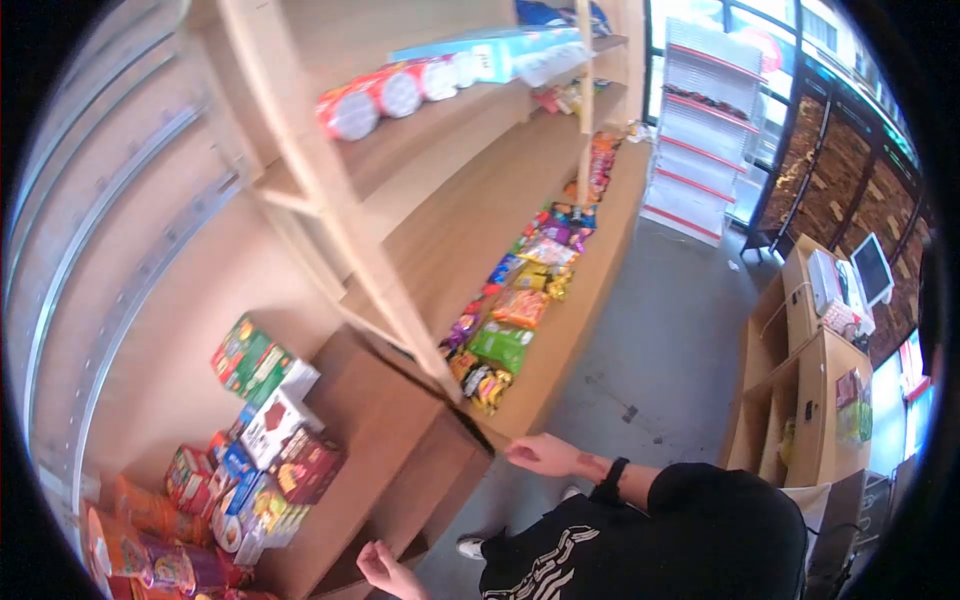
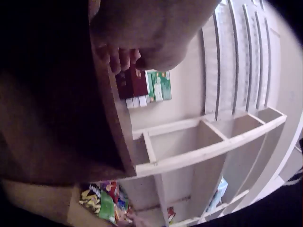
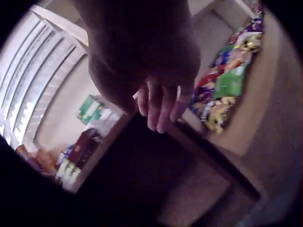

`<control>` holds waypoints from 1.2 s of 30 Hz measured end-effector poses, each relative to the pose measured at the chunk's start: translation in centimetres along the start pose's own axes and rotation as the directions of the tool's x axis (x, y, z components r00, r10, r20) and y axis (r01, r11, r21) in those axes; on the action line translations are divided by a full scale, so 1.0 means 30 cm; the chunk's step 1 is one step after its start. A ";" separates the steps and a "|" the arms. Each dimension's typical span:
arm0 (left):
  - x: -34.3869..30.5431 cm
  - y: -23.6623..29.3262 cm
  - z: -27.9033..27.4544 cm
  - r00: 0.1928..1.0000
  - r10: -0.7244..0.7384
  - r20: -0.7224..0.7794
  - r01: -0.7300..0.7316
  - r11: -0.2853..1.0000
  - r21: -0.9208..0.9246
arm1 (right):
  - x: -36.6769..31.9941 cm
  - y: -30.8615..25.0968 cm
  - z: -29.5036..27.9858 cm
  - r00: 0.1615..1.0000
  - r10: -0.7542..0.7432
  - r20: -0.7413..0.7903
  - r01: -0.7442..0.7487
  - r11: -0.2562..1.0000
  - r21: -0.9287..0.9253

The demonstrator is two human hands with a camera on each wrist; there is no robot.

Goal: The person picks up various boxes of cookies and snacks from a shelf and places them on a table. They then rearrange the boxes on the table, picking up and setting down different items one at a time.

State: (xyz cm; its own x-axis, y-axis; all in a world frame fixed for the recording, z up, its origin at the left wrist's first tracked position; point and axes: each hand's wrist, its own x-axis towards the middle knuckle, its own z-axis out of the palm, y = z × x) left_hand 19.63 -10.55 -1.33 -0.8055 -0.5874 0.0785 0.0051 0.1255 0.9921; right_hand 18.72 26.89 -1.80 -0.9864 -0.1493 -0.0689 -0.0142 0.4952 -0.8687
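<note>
My left hand (image 1: 388,572) hangs with loosely curled fingers, holding nothing, in front of the brown low shelf unit (image 1: 375,440). In the left wrist view its fingers (image 2: 115,57) overlap that unit's edge and the dark red box behind. My right hand (image 1: 545,455) is also empty, near the unit's right corner and the wooden shelf's front end. Its fingers (image 3: 158,106) droop half bent in the right wrist view. On top of the unit stand a green box (image 1: 250,355), a white box (image 1: 275,425), a dark red box (image 1: 306,467) and several other packs.
Bagged snacks (image 1: 520,308) line the wooden shelf (image 1: 575,340), with red-and-white cylinders (image 1: 385,95) and a light blue box (image 1: 490,55) above. Orange and purple tubs (image 1: 165,560) stand at lower left. A white rack (image 1: 700,140) is at the back; a wooden counter (image 1: 810,400) stands right.
</note>
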 end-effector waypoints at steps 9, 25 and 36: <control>-0.362 0.203 0.573 0.605 0.089 0.791 -0.124 0.992 -0.017 | -0.701 0.706 -0.094 0.760 0.629 -0.162 -0.649 0.741 -0.171; -0.863 0.353 1.600 -0.233 0.252 0.939 -0.292 0.903 -0.314 | -1.514 0.992 0.529 -0.267 0.962 0.048 -0.334 -0.139 0.932; -1.013 0.376 2.160 -0.290 0.094 0.952 -0.237 0.957 -0.167 | -1.233 1.137 -0.353 -0.129 0.978 -0.163 -0.640 0.043 0.767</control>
State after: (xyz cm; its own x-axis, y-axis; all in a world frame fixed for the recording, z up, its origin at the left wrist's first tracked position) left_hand 5.75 60.52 1.11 -0.3307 0.9435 -0.0225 0.2944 0.1257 0.9474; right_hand 52.97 58.38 -23.68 0.0867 0.6432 -0.7607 0.7565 -0.5394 -0.3699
